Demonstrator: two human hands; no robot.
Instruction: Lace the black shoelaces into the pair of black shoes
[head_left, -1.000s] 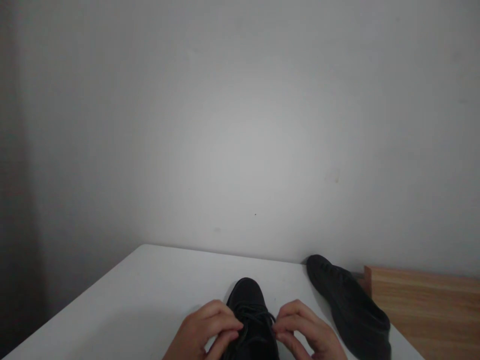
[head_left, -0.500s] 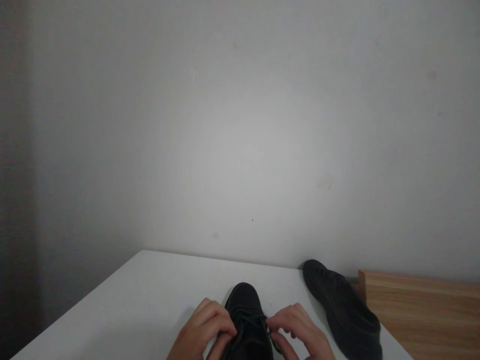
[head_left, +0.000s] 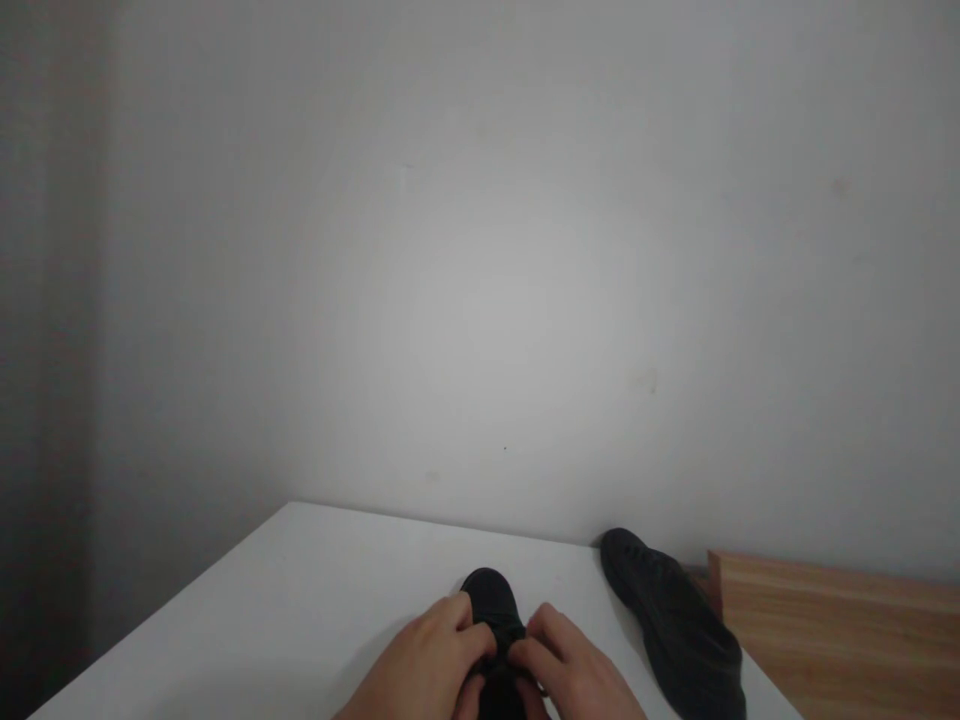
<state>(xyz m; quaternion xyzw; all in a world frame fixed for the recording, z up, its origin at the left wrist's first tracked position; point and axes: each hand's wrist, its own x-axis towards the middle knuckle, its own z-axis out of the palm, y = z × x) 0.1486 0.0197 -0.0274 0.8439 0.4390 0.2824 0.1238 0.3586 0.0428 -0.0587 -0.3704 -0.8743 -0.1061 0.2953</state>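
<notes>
A black lace-up shoe (head_left: 489, 590) rests on the white table with its toe pointing away from me. My left hand (head_left: 431, 650) is closed at the left side of its lacing, fingertips pinched on the dark shoelace (head_left: 507, 630). From the other side, my right hand (head_left: 574, 665) pinches the lace too, its fingers bent over the shoe's throat. The two hands are close together, only a narrow gap between the fingertips. Fingers and the lower picture edge hide the rear of the shoe and most of the lace.
A second black shoe (head_left: 679, 630) lies along the right edge of the white table (head_left: 337, 570). Beyond that edge stands a wood-grain panel (head_left: 832, 635). A pale wall (head_left: 480, 300) rises directly behind the table.
Both hands have moved inward over the lacing and are now nearer each other. The right hand, earlier out to the side with a lace, has come in to the left. The view has shifted slightly.
</notes>
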